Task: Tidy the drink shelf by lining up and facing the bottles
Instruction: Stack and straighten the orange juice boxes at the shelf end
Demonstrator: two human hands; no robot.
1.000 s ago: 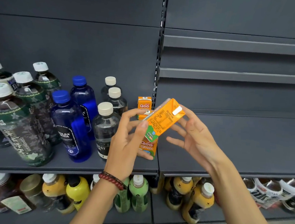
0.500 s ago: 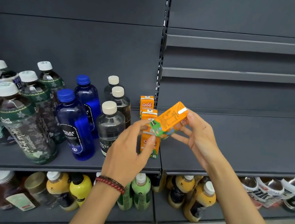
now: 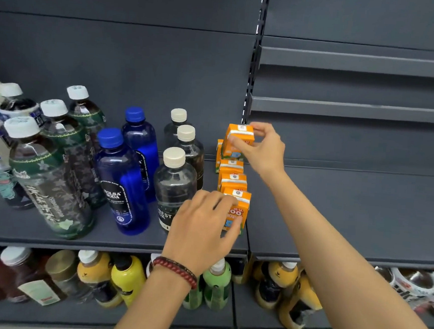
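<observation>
A row of small orange juice cartons runs front to back at the right end of the grey shelf (image 3: 49,231). My right hand (image 3: 263,150) pinches an upright orange carton (image 3: 238,140) above the back of that row. My left hand (image 3: 200,230) holds the front carton (image 3: 238,212) between fingers and thumb. Two more cartons (image 3: 232,181) stand between them. To the left stand clear bottles with cream caps (image 3: 174,187), blue bottles (image 3: 123,183) and dark tea bottles with white caps (image 3: 48,177).
The shelf section to the right (image 3: 362,214) is bare. Above it are two narrow grey rails (image 3: 357,110). The lower shelf holds yellow bottles (image 3: 126,279), green bottles (image 3: 217,283) and brown bottles (image 3: 7,275). A slotted upright (image 3: 253,63) divides the sections.
The tilted carton held between both hands has been turned upright and carried back by my right hand. My left hand dropped to the front carton.
</observation>
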